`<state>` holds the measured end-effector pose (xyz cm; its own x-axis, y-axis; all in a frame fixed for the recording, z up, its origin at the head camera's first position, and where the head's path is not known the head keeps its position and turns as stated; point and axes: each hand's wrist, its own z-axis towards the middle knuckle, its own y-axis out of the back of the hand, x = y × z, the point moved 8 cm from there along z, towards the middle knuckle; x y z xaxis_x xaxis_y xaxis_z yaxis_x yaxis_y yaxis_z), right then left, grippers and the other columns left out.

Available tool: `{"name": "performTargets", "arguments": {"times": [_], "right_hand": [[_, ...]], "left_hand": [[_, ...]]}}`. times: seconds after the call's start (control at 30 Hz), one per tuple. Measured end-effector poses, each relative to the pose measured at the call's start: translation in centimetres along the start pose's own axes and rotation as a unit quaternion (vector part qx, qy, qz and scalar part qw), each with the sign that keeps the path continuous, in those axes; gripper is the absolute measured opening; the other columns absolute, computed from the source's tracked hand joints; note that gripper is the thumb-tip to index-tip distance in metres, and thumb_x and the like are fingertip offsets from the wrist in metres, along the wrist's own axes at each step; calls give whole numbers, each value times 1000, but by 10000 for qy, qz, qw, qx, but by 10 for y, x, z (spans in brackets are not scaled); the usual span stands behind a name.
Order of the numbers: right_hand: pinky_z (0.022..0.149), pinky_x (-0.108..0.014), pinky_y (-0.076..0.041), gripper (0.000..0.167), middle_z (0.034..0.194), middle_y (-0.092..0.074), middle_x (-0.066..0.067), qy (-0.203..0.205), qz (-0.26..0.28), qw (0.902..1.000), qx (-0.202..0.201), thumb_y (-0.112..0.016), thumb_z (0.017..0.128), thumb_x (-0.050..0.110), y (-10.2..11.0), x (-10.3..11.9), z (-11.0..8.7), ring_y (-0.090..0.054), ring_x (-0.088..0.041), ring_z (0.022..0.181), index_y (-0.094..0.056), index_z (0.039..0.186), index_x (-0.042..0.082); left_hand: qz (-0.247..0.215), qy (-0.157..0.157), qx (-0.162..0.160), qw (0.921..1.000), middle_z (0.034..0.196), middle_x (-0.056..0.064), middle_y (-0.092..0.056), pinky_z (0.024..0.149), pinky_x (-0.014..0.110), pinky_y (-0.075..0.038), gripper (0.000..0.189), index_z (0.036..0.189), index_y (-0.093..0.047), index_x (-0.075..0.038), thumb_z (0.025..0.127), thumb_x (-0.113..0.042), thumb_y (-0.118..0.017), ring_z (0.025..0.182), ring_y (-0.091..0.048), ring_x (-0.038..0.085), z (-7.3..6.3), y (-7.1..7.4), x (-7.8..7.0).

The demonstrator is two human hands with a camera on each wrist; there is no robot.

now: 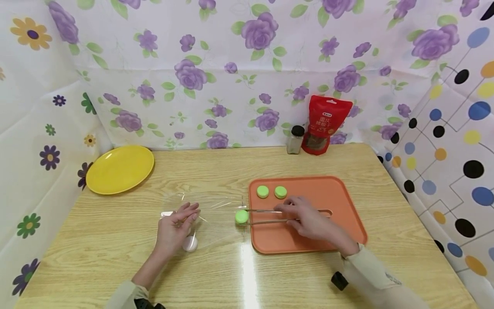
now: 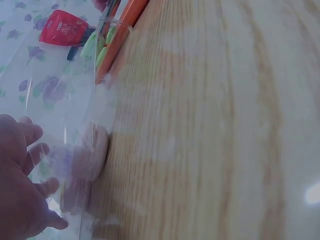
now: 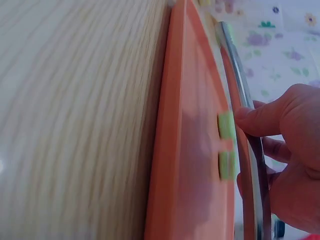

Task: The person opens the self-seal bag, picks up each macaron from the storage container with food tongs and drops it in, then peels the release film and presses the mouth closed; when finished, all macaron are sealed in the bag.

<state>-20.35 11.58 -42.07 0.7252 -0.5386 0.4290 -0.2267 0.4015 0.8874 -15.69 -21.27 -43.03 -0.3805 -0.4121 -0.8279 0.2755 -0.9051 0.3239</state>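
Observation:
My right hand [image 1: 306, 219] grips metal tongs [image 1: 266, 210] over the orange tray [image 1: 308, 244]. Between the tong tips is a green macaron [image 1: 242, 216], held past the tray's left edge at the mouth of a clear plastic bag [image 1: 220, 206]. Two more green macarons [image 1: 272, 192] lie on the tray. With bent fingers, my left hand [image 1: 173, 229] holds the clear bag on the left side. A pale round piece [image 1: 190, 243] sits beside that hand; in the left wrist view, pinkish round pieces [image 2: 92, 152] show through the film.
A yellow plate [image 1: 119, 169] stands at the back left. Near the back wall are a black-capped shaker jar [image 1: 295, 140] and a red food pouch [image 1: 326, 122]. Patterned cloth [image 1: 231, 86] bounds the wooden table [image 1: 200, 283] at the back and sides.

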Motion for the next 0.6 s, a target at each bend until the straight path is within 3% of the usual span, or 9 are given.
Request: {"name": "performTargets", "arguments": {"times": [0.6], "right_hand": [[75,-35,-41,43,102,-60,-7,803,-184,9966,30,-73,85,-5,-34,53,64,-51,-23,88,-69,126,9]], "left_hand": [[-40,97,28,9999,106,27,-70,104,76,-22,13,94,-75,9,82,13,-74,117,-56,52,0,0,-1]]}}
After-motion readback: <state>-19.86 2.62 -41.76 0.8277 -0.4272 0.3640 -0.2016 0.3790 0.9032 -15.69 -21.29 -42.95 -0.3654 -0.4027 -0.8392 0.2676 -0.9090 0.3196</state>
